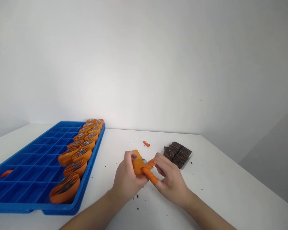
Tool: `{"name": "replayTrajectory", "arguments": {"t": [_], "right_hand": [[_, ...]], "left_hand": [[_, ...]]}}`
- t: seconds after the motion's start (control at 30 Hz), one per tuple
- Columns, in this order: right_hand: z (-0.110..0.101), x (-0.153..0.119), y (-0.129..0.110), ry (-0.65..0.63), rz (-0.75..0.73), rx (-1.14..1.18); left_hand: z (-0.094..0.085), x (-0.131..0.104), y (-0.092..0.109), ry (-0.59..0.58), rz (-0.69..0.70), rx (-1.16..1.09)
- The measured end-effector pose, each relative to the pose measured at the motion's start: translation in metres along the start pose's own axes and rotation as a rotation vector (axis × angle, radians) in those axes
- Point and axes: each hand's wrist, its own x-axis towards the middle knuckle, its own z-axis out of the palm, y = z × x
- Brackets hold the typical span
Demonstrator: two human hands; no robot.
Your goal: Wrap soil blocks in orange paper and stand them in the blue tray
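**Left hand (127,177) and right hand (172,182) at one orange packet (138,166)**

The left pinches it at the clock's centre, probably steadying its silver-lined mouth for the right's orange finger cots (150,176); whether these grip, I cannot tell. Dark brown slabs (182,156) lie within reach at two o'clock; at nine, a blue compartment tray (60,206) keeps orange bundles (81,155) in rows.

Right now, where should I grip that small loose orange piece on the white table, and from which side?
Probably pinch the small orange piece across its middle, coming from above: it lies on the white table, long and narrow, with nothing on top of it.
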Motion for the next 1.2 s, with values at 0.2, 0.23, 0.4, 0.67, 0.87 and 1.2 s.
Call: {"name": "replayTrajectory", "arguments": {"t": [0.2, 0.23, 0.4, 0.67, 0.87, 1.2], "right_hand": [[0.001, 0.0, 0.0, 0.055, -0.075, 0.027], [0.001, 0.0, 0.0, 0.053, -0.074, 0.028], [0.002, -0.001, 0.002, 0.025, -0.062, 0.023], [0.002, 0.003, 0.0, 0.064, -0.074, 0.002], [0.002, 0.003, 0.002, 0.072, -0.111, 0.022], [-0.004, 0.001, 0.005, 0.064, -0.1, 0.015]], "left_hand": [[0.001, -0.003, 0.004, 0.242, 0.249, 0.181], [0.001, -0.004, 0.004, 0.231, 0.281, 0.199], [0.0, -0.006, 0.005, 0.113, 0.32, 0.179], [-0.006, -0.002, 0.009, 0.089, 0.418, 0.118], [-0.005, 0.0, 0.007, 0.092, 0.411, 0.112], [-0.014, -0.003, 0.02, 0.053, 0.498, 0.024]]}}
